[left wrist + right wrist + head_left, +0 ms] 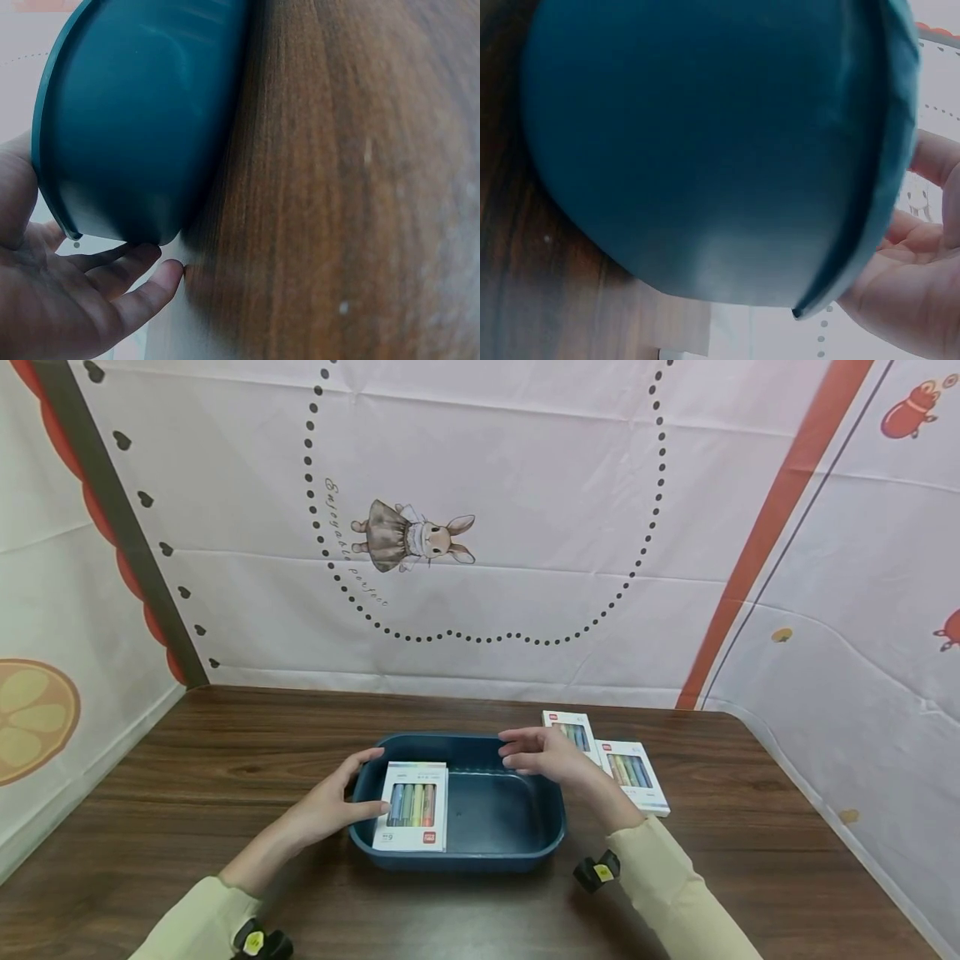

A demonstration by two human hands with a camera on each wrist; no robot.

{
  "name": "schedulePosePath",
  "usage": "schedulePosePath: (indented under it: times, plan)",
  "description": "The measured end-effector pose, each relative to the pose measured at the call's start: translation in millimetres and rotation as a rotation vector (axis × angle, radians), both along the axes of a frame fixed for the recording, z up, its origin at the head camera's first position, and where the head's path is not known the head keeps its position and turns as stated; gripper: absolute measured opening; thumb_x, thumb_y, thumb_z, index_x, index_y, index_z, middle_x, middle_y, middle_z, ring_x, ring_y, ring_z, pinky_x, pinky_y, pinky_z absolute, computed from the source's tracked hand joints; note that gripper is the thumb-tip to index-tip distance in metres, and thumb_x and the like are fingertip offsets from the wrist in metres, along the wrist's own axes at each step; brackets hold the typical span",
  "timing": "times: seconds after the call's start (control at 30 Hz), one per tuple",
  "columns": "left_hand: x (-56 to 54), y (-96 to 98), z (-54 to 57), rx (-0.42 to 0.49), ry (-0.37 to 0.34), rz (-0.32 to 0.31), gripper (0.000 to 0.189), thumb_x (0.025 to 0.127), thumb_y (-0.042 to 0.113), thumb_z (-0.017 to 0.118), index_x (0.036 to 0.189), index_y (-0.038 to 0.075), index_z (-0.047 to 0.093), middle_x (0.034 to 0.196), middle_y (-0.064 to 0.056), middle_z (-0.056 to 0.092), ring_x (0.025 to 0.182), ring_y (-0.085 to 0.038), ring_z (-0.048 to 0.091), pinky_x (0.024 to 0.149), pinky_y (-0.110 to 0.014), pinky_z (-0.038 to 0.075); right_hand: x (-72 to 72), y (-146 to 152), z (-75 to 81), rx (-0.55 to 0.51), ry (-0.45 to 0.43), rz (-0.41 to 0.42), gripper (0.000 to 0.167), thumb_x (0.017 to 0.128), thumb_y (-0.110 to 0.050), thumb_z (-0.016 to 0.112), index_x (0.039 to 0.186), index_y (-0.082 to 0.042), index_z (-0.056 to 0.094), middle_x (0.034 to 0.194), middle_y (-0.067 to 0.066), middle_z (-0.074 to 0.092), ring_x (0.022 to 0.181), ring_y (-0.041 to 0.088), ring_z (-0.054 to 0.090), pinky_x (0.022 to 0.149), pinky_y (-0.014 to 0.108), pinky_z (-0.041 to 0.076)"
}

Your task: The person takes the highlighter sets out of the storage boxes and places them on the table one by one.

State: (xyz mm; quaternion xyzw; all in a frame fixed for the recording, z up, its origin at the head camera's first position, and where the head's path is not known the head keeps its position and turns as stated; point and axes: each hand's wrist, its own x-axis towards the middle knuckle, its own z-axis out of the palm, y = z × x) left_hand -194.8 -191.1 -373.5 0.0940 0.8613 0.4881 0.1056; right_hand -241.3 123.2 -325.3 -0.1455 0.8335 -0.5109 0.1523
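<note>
Seeing a dark blue plastic bin (pixel 487 862) sitting on the brown wood-grain tabletop (pixel 750 827). Finding a white crayon box (pixel 416 810) lying flat inside at the left end, window facing up, showing blue, green, yellow and red sticks. Noting the left hand (pixel 330 806) spreading around the bin's left end, thumb reaching in over the box's left edge, fingers (pixel 150 296) extending outside the wall, opening wide rather than clenching. Not managing to tell thumb contact with the box from hovering. Seeing the right hand (pixel 547 756) hanging at the far right corner, fingers pointing inward over the bin, parting loosely and holding nothing. Finding a rear crayon box (pixel 576 732) and a front crayon box (pixel 636 779) lying close together on the tabletop, right of the bin, the rear partly hiding behind the right hand. Noting a printed white cloth (pixel 525 460) hanging behind, bearing a rabbit figure (pixel 397 539).
</note>
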Motion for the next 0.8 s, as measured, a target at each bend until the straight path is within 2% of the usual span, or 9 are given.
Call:
schedulePosePath:
  times: [0.8]
  plan:
    - [-1.3,-0.2,-0.8,-0.016,-0.002,0.006,0.080,0.080,0.035,0.069,0.142,0.018,0.022,0.146,-0.022,0.022,0.130,-0.046,0.022,0.093,-0.067,0.025,12.3,-34,-11.4,0.004,-0.052,0.117,0.041,0.086,-0.010,0.060,0.124,0.002,0.052,0.113,0.020,0.060,0.097,0.021,0.061,0.081,0.036,0.050]
